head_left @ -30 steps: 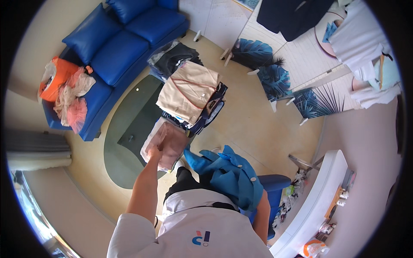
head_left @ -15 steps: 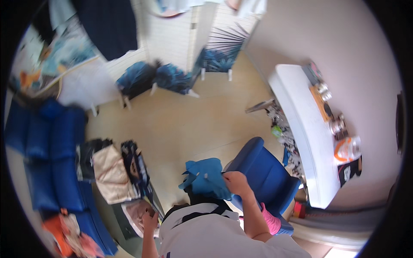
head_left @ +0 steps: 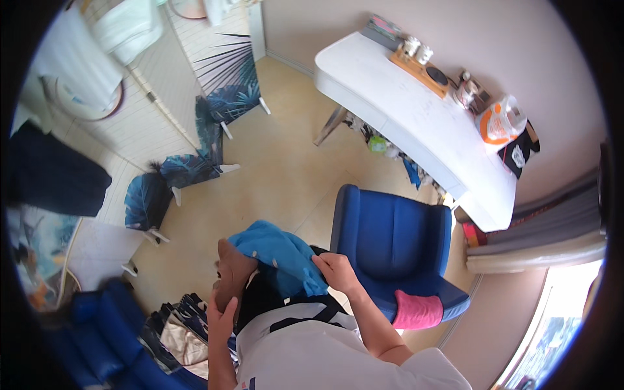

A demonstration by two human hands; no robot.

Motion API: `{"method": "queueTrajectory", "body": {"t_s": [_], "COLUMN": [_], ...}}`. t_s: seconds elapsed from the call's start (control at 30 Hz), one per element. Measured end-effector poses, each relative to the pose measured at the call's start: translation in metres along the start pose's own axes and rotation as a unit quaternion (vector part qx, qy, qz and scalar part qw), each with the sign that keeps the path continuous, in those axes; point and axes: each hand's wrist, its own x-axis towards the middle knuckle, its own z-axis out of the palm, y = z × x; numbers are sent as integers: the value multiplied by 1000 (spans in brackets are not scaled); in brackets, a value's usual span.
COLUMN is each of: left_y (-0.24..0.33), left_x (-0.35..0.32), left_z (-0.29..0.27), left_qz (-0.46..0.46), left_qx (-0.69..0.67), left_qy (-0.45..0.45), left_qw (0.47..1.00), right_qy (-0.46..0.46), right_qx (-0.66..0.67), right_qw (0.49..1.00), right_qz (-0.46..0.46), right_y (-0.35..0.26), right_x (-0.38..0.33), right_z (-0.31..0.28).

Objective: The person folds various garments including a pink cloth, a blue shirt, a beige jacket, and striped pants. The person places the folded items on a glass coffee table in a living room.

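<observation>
My right hand [head_left: 335, 270] is closed on the edge of a blue garment [head_left: 276, 250], which hangs in loose folds in front of my body and has a few small pale spots. My left hand [head_left: 223, 314] grips a brown cloth [head_left: 235, 268], bunched and raised against the left side of the blue garment. What kind of garment each one is cannot be made out. Black clothing on my lower body shows behind them.
A blue armchair [head_left: 398, 234] with a pink cloth [head_left: 418, 310] on it stands at my right. Beyond it is a white desk [head_left: 390, 97] holding jars and a plastic bag. Folded clothes [head_left: 185, 338] and a blue sofa [head_left: 104, 331] lie left; a folding screen [head_left: 156, 97] stands far left.
The view has swung to the right. My left hand, earlier down at a brownish cloth beside the folded clothes, now holds brown cloth up next to the blue garment. My right hand keeps its hold.
</observation>
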Motion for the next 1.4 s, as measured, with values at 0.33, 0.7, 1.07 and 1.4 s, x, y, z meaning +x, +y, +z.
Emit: {"method": "queueTrajectory", "body": {"t_s": [0.33, 0.7, 1.07, 1.4], "left_y": [0, 63, 79, 81], "left_x": [162, 304, 322, 294], "left_z": [87, 194, 254, 227], "left_qz": [-46, -273, -293, -256], "left_qx": [143, 71, -4, 89], "left_qy": [-354, -504, -583, -705], "left_qw": [923, 816, 758, 655], "right_qy": [16, 175, 595, 725], "right_qx": [448, 479, 394, 442], "right_qw": [893, 857, 651, 491], "right_qz": [34, 72, 257, 195], "right_y": [-30, -66, -79, -96], "right_x": [43, 131, 125, 95], "right_z": [-17, 9, 69, 117]}}
